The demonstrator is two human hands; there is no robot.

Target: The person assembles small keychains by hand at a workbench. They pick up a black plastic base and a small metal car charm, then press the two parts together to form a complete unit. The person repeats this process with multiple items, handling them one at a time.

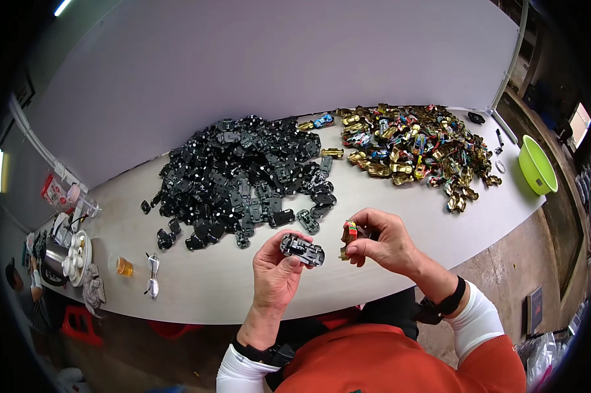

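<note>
My left hand (275, 274) grips a dark grey toy car chassis (303, 251) between thumb and fingers, its inner side facing up. Close beside it on the right, my right hand (385, 243) pinches a gold toy car body (348, 238) with red and green markings. The two parts are apart, held above the near edge of the table. Beyond my left hand lies a large heap of black and grey chassis (230, 177). Farther right spreads a pile of gold and coloured car bodies (413, 147).
On the white table (197, 288) at left are eyeglasses (153, 275), a cup of amber drink (124, 266), a crumpled cloth (93, 288) and a tray of small cups (86, 252). A green basin (537, 165) stands at the right edge. Another person (27, 295) is far left.
</note>
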